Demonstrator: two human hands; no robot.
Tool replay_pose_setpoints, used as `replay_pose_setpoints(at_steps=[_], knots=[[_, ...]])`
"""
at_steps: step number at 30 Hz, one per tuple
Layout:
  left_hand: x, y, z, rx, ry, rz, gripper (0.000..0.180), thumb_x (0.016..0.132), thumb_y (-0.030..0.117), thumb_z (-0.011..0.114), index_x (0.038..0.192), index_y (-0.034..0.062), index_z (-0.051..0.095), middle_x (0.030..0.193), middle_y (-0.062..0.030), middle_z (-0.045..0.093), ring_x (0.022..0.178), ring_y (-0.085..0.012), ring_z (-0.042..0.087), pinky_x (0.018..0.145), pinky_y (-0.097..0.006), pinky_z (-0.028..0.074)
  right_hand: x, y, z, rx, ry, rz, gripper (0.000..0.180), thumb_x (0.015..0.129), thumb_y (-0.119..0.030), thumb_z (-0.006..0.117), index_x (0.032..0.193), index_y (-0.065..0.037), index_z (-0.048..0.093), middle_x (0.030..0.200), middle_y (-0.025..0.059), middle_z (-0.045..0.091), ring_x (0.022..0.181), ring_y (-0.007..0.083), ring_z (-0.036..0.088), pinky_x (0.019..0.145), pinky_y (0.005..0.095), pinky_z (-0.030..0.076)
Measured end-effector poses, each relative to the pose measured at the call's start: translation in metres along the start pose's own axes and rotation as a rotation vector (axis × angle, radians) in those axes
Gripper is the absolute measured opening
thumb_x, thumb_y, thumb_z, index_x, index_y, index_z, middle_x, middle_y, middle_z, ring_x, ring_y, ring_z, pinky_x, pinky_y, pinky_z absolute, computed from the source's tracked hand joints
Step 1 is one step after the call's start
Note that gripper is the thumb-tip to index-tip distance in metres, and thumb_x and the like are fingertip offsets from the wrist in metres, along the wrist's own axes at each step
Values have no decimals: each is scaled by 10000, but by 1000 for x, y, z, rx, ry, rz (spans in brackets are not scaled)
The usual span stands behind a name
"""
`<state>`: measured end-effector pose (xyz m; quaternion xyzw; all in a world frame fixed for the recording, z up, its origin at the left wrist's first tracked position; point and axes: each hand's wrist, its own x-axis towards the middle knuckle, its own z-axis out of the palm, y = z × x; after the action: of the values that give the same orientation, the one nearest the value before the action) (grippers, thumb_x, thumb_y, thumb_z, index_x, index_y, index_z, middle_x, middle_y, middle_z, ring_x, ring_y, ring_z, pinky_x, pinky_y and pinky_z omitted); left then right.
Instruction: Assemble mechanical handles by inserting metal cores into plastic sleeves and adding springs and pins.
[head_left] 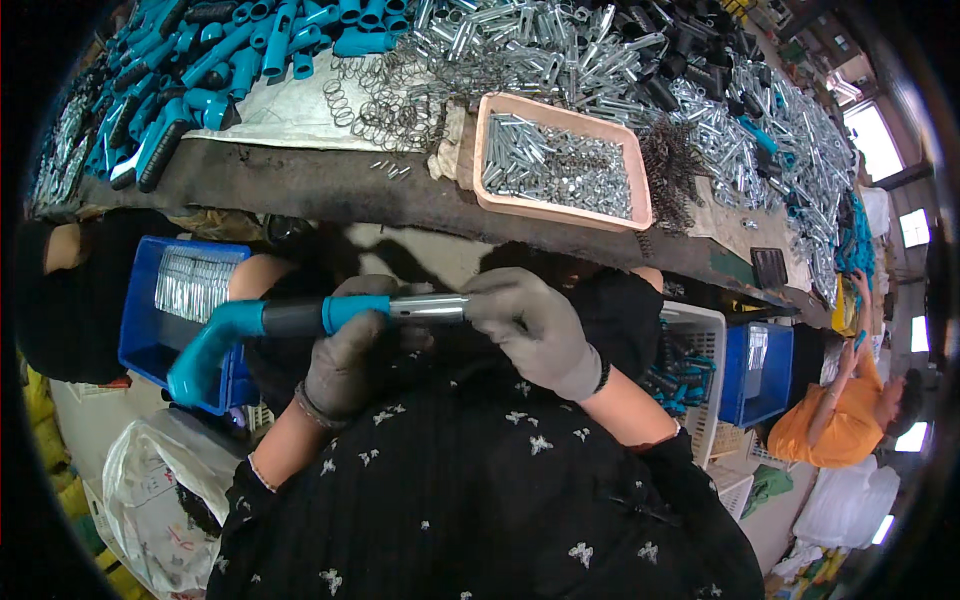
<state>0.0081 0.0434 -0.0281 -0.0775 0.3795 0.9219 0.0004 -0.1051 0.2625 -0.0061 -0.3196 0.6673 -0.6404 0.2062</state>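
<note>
The left hand [345,365] gripped the handle [255,325]; right hand [530,325] fingers closed over its metal tube [428,308], hiding the tip, below the desk [300,185], above the lap.

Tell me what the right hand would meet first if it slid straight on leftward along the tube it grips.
Probably the left hand: the right hand holds the metal tube, and the left hand's gloved fingers wrap the teal collar right beside it.
</note>
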Motion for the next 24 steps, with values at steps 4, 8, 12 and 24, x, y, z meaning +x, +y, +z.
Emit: replay_pose_setpoints(at_steps=[4, 8, 12, 24], knots=[[0, -1, -1, -27, 50, -13, 492, 926, 265, 694, 1318, 75, 466, 1342, -183, 586, 1070, -294, 671, 930, -436, 570, 5, -10, -2, -291, -47, -142, 274, 995, -176, 637, 1198, 5, 600, 977, 71, 682, 863, 134, 656, 780, 296, 530], [-1, 0, -3, 117, -45, 44, 503, 927, 272, 701, 1321, 69, 464, 1348, -198, 585, 1073, -299, 674, 935, -438, 571, 1, -4, -1, -100, -22, 160, 354, 980, -236, 669, 1228, 4, 588, 936, 47, 663, 815, 111, 618, 721, 280, 506], [-1, -1, -7, 88, -37, -12, 510, 929, 266, 704, 1324, 53, 460, 1354, -233, 576, 1078, -311, 673, 938, -444, 572, -2, -3, 11, 32, 90, 27, 365, 1003, -151, 617, 1314, 9, 515, 877, 58, 631, 731, 113, 612, 664, 272, 502], [1, -3, 5, 49, 39, -50, 537, 912, 330, 717, 1314, 73, 472, 1327, -211, 587, 1095, -300, 654, 911, -444, 583, 4, 4, -1, -375, 164, -181, 305, 994, -228, 628, 1201, -6, 600, 865, 103, 687, 724, 291, 656, 725, 383, 524]])
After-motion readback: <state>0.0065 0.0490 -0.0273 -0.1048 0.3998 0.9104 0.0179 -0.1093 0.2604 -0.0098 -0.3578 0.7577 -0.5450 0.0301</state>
